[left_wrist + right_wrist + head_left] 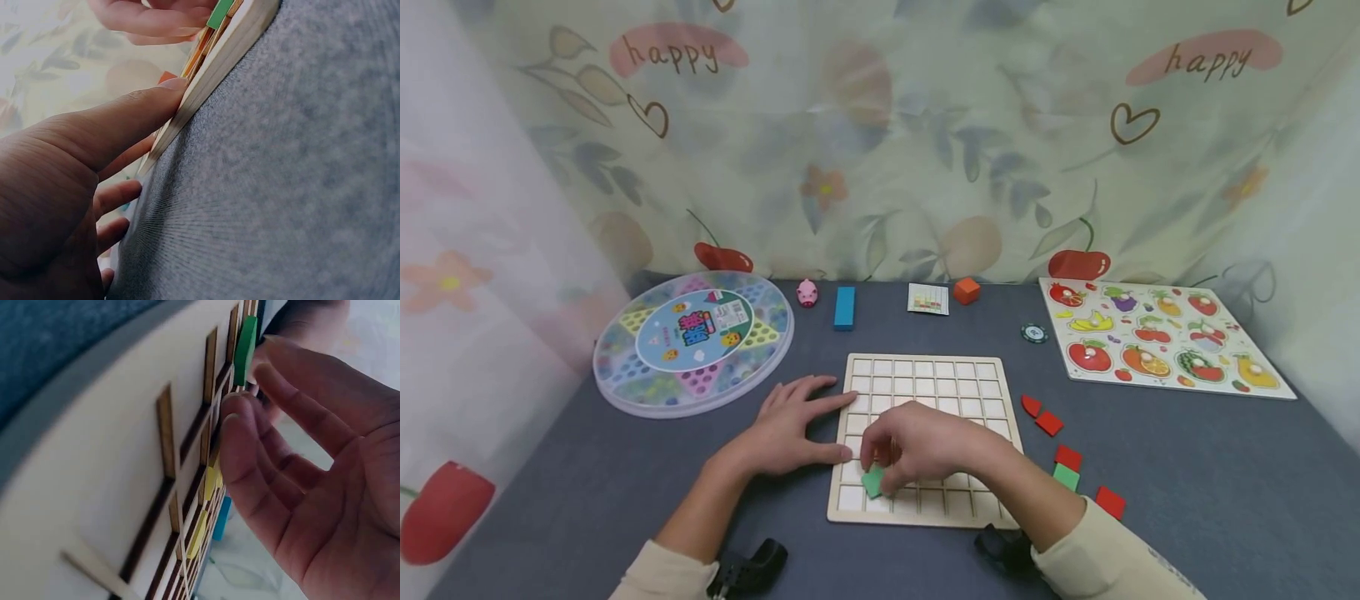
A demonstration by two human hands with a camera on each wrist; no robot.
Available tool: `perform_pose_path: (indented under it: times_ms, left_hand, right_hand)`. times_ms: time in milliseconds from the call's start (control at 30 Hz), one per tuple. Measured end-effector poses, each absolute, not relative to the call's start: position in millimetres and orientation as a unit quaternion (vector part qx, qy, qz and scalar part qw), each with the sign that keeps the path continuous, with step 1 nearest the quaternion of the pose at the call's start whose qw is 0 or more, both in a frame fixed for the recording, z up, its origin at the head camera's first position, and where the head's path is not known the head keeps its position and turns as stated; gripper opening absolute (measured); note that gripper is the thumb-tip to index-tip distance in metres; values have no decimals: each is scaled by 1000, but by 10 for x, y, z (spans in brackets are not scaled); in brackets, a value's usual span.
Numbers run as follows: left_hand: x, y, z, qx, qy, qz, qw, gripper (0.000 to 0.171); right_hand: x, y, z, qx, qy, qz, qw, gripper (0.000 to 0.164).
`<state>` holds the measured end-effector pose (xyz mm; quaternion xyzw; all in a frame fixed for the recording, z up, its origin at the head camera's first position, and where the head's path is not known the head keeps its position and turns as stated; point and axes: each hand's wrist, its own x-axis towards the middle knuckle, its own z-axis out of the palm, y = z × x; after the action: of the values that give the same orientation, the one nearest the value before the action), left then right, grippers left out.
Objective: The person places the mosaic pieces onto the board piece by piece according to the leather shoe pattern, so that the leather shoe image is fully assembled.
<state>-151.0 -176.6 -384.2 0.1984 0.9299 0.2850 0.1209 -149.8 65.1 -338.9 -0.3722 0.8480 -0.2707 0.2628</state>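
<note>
A pale wooden grid board (925, 367) lies flat on the table. My right hand (917, 446) is over its lower left part, pinching a small green tile (872, 482) at fingertip and thumb. In the right wrist view the green tile (245, 350) stands tilted just at the fingertips. Yellow tiles (197, 534) show on the grid there, hidden by the hand in the head view. My left hand (786, 425) spreads its fingers on the table, its thumb and index fingertip touching the board's left edge.
Right of the board lie several red tiles (1049, 423) and another green tile (1066, 477). Behind stand a blue block (844, 308), pink pig figure (807, 292), printed card (928, 299) and orange cube (966, 290). A round game board (625, 387), poker chip (1033, 333) and fruit puzzle (1157, 312) flank them.
</note>
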Motion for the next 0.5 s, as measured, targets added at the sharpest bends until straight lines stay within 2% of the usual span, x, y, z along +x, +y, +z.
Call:
perform_pose_path:
  times_ms: [167,500]
  left_hand:
    - [-1510,-1767,-3835,198,931,282,120,74]
    - [-1509,-1756,-3848,195,932,283,119,74]
  right_hand:
    - [-1461,619,-3399,-384,859,-231,247,21]
    - [-1405,592,-3387,-352,896,-185,199,15]
